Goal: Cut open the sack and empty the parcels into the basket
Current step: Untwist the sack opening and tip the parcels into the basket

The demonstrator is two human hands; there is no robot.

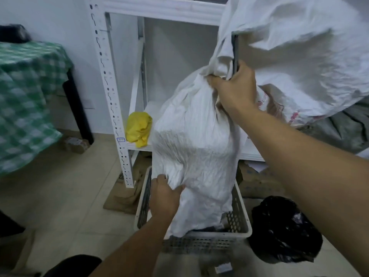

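Note:
A white woven sack (195,148) hangs upside down over a beige perforated plastic basket (237,233) on the floor, its lower end inside the basket. My right hand (233,86) grips the bunched upper end of the sack, together with a thin dark tool that sticks up from the fist. My left hand (164,196) pinches the sack's lower left side just above the basket rim. Dark parcels (211,228) show in the basket under the sack's edge.
A white metal shelf rack (108,80) stands behind, holding a yellow bag (138,128) and more white sacks (299,56) at upper right. A black plastic bag (285,230) lies right of the basket. A green checked cloth (26,100) covers a table on the left. Flattened cardboard (121,196) lies on the tiled floor.

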